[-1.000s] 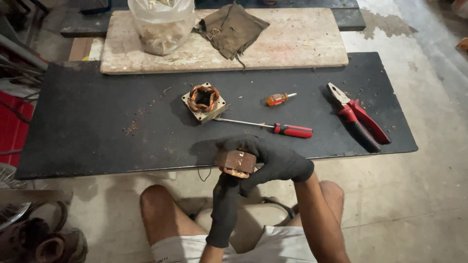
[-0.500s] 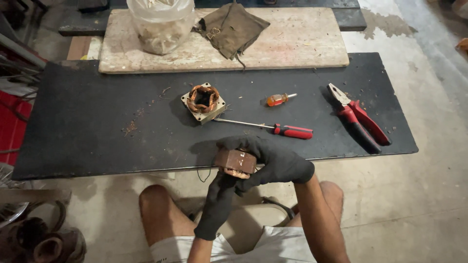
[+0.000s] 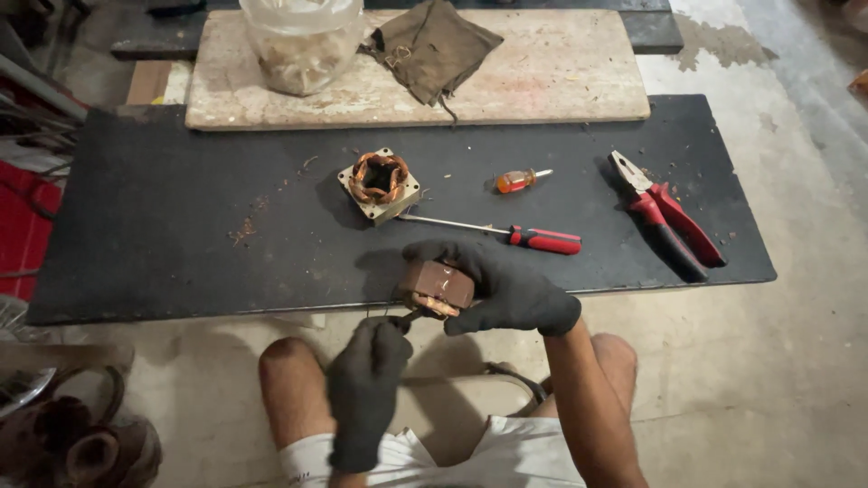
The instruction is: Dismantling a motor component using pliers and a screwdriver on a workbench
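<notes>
A person seated at a low black workboard (image 3: 181, 244) holds a small brown motor core (image 3: 437, 286) over the board's near edge, the gloved right hand (image 3: 506, 289) clenched around it from the right. The gloved left hand (image 3: 366, 389), below and just off the board, pinches a thin wire end at the core's underside; what exactly it grips is too small to tell. Both hands wear black gloves. On the board lie one square stator with copper windings (image 3: 379, 183) near the middle, two screwdrivers, a long red-handled screwdriver (image 3: 511, 235) just beyond the core and a short orange-handled screwdriver (image 3: 518, 181) farther back, and one pair of red-handled pliers (image 3: 665, 215) toward the right edge. Behind, a pale wooden board (image 3: 561, 72) carries one clear plastic container (image 3: 303, 45) and one crumpled olive cloth (image 3: 434, 45).
</notes>
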